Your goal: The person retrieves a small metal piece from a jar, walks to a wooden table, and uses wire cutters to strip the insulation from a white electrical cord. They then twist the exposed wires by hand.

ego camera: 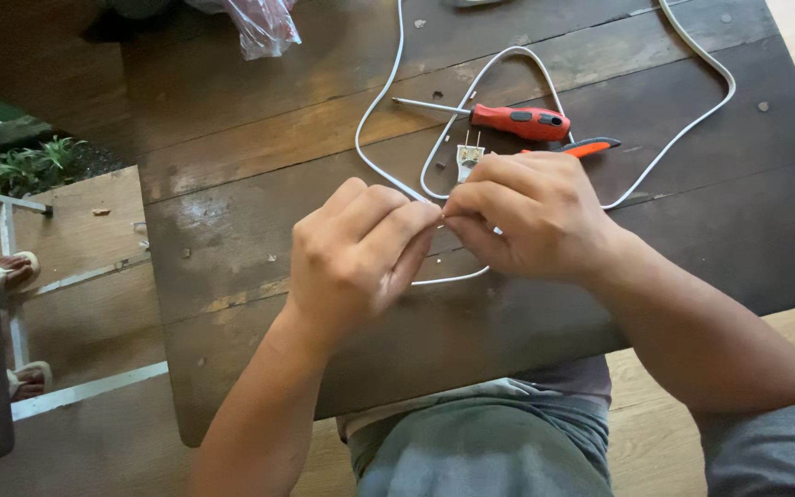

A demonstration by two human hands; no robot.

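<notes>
A: White flat cord (388, 175), end pinched between both hands at mid-surface. Left hand (361, 253) and right hand (531, 216) meet fingertip to fingertip, both clenched on the cord end.

B: Which way does it run?

A: Away from the person, looping across the dark wooden surface (232, 239). Short tail curls back under the hands.

B: Nearby?

A: White plug piece with two prongs (467, 158) just beyond the right hand. Red-handled screwdriver (508, 118) past that, lying left-right. Orange-handled tool (586, 146) beside it, partly hidden. Clear plastic bag (264, 26) at the far edge, contents unreadable.
</notes>
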